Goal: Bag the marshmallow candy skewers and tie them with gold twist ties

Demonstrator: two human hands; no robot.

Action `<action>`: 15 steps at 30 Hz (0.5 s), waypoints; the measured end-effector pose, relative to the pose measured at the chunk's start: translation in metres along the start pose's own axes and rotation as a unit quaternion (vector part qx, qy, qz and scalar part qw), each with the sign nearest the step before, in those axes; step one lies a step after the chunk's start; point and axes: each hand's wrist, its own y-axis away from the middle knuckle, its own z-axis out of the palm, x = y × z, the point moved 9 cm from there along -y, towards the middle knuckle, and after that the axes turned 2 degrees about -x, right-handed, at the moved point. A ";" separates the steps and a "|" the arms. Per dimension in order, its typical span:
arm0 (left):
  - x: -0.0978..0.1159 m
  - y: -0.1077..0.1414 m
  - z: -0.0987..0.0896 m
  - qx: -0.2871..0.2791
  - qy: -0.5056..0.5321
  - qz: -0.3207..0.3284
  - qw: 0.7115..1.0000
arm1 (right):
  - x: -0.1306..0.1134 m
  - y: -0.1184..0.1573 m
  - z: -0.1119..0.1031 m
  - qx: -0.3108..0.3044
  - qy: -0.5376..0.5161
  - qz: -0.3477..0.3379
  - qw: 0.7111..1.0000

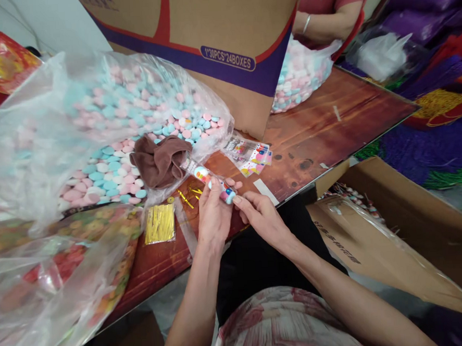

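My left hand [213,210] is closed around a small clear printed packet [202,173] with round pastel sweets inside. The packet slants from upper left down towards my right hand [263,218]. That hand has its fingers curled and its thumb pressed at the packet's lower end, beside a blue-and-white sweet [230,197]. A brown cloth [162,160] lies just left of the packet's upper end. Below the cloth sits a pack of gold twist ties [159,224], with a few loose gold ties [185,199] near my left hand. More flat printed packets [249,153] lie beyond my hands.
A big clear bag [104,92] of pink, blue and white sweets covers the table's left. Behind stands a large carton [226,32]. Across the table [352,108] a person's arm [319,27] is over another bag of sweets [301,77]. An open box [377,258] stands right.
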 end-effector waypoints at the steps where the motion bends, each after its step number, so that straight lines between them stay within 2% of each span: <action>1: 0.003 -0.001 -0.003 0.010 -0.001 0.006 1.000 | -0.003 0.003 0.000 -0.011 0.016 -0.008 1.000; 4: 0.004 -0.003 -0.006 0.021 0.006 -0.005 1.000 | -0.012 0.011 0.001 -0.011 0.071 -0.059 0.996; 9: -0.012 0.002 -0.002 0.014 0.010 -0.038 0.999 | -0.021 0.014 0.009 0.066 0.134 -0.149 0.977; 12: -0.019 0.007 -0.003 0.025 -0.005 -0.056 0.998 | -0.020 0.011 0.011 0.088 0.134 -0.157 0.975; 15: -0.022 0.010 -0.005 0.018 -0.002 -0.083 0.996 | -0.014 0.006 0.005 0.095 0.070 -0.127 0.985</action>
